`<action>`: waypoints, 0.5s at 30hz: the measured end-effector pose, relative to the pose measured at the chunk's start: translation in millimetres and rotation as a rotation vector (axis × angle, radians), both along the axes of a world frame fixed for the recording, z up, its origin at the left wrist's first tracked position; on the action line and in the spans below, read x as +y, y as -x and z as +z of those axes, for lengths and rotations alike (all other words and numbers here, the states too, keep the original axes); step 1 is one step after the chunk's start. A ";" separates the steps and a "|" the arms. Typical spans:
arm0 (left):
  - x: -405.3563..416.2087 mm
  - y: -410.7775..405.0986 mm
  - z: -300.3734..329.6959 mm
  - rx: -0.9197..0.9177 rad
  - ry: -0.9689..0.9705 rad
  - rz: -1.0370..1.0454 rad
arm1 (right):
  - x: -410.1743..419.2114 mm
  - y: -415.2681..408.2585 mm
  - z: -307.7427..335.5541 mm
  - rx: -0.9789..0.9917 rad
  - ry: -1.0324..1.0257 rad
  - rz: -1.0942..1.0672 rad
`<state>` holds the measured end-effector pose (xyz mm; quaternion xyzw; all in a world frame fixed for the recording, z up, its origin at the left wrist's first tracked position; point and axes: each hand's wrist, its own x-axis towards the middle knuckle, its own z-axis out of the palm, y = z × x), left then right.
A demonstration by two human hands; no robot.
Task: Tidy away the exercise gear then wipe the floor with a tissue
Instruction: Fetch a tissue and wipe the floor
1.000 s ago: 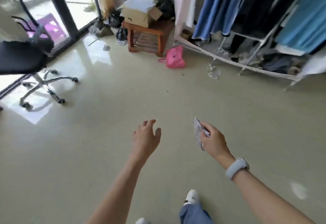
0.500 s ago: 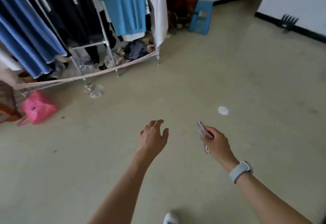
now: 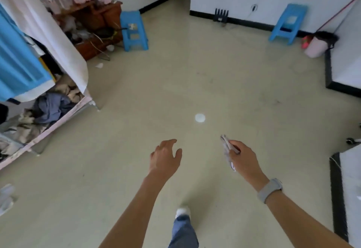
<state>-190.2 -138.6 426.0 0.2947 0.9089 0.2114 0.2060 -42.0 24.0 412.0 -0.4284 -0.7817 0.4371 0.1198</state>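
My right hand (image 3: 244, 160), with a grey band on its wrist, is closed on a folded pale tissue (image 3: 226, 150) that sticks out above and below the fingers. My left hand (image 3: 166, 159) hangs beside it at the same height, fingers apart and holding nothing. Both hands are above the beige floor (image 3: 195, 83). A small round white spot (image 3: 200, 118) lies on the floor just ahead of the hands. A black comb-shaped item (image 3: 220, 15) leans against the far wall.
A clothes rack (image 3: 48, 115) with hanging garments and piled clothes fills the left. Two blue stools (image 3: 133, 31) (image 3: 288, 23) stand by the far walls, and a pink bag (image 3: 315, 47) sits at the right. White panels with black edges (image 3: 336, 199) line the right side. My white shoe (image 3: 182, 212) shows below.
The view has swung right, away from the window, office chair and pink bag, along the clothes rack, to the stools and far wall. Both hands kept their pose; the tissue stays in my right hand.
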 end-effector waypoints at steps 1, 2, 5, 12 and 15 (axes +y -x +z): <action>27.1 23.4 1.1 0.000 0.006 -0.028 | 22.2 19.2 4.6 -0.007 0.016 -0.021; 54.4 45.4 2.8 0.003 0.010 -0.054 | 43.0 37.6 10.7 -0.010 0.024 -0.036; 143.5 101.5 10.7 0.032 0.027 -0.165 | 110.5 80.9 26.9 -0.011 -0.010 -0.102; 351.6 156.1 9.8 0.029 0.011 -0.437 | 268.5 118.3 29.0 -0.054 -0.097 -0.281; 434.3 171.4 -8.1 -0.014 0.018 -0.524 | 344.5 136.4 22.4 -0.074 -0.075 -0.347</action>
